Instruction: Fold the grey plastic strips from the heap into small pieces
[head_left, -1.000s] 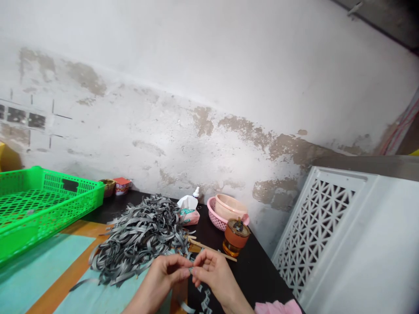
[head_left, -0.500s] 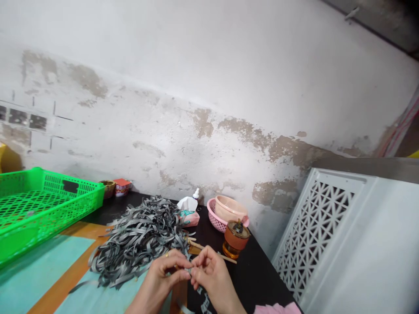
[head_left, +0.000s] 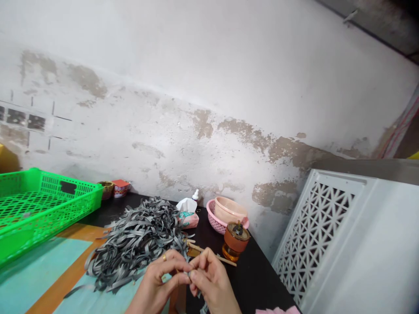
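a small grey piece (head_left: 187, 274), mostly hidden, sits over the desk (head_left: 258, 274), pinched where my fingers meet. my left hand (head_left: 160, 277) slants inward, thumb and forefinger stretched together onto it; my right hand (head_left: 212, 279) leans in opposite, thumb pressing against curled fingers. just beyond my left hand spreads a heap of grey strips (head_left: 137, 248); past my right lies a wooden stick (head_left: 227, 261), near an amber jar (head_left: 236, 237).

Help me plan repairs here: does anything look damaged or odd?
Yes: the white wall has brownish patches above the table, where its coating appears flaked away. The gray strips lie tangled, but show no evident damage.
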Demonstrator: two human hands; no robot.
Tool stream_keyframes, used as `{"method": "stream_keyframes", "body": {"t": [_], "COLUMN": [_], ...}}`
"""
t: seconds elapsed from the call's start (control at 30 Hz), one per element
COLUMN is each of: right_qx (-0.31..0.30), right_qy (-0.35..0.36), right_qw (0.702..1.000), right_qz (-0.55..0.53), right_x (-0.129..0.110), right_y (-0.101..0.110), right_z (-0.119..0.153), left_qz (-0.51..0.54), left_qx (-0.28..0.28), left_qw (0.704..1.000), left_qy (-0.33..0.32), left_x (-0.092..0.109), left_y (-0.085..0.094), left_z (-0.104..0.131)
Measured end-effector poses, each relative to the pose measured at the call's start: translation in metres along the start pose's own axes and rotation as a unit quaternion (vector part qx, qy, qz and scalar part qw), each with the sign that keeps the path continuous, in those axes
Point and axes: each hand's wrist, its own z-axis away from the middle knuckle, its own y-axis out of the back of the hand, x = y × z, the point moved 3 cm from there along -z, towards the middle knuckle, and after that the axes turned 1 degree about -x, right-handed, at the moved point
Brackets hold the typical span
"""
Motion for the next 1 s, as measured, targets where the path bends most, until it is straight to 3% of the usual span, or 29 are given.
{"method": "stream_keyframes", "body": {"t": [0.27,0.57,0.77,1.0], "right_qx": [-0.027,-0.022,-0.021,-0.016], "right_qy": [-0.01,-0.048,-0.009,0.019], "right_qw": [0.998,0.995,0.999,0.999], "right_qz": [-0.064,-0.082,-0.035,0.021], "right_x": [0.005,0.016,0.018,0.009], "right_y": [0.001,0.007,0.015,0.021], "right_z": [-0.001,-0.007,-0.01,-0.011], "left_qz": [0.035,0.062,-0.02,-0.082], "left_qx": [0.025,-0.021,0.03,0.003], "left_qw": [0.998,0.995,0.998,0.996], "left_qy": [0.046,0.076,0.05,0.038], "left_x": [-0.004,-0.008,-0.01,-0.01], "left_y": [-0.003,-0.004,0.003,0.002], "left_z": [0.001,-0.004,-0.004,-0.004]}}
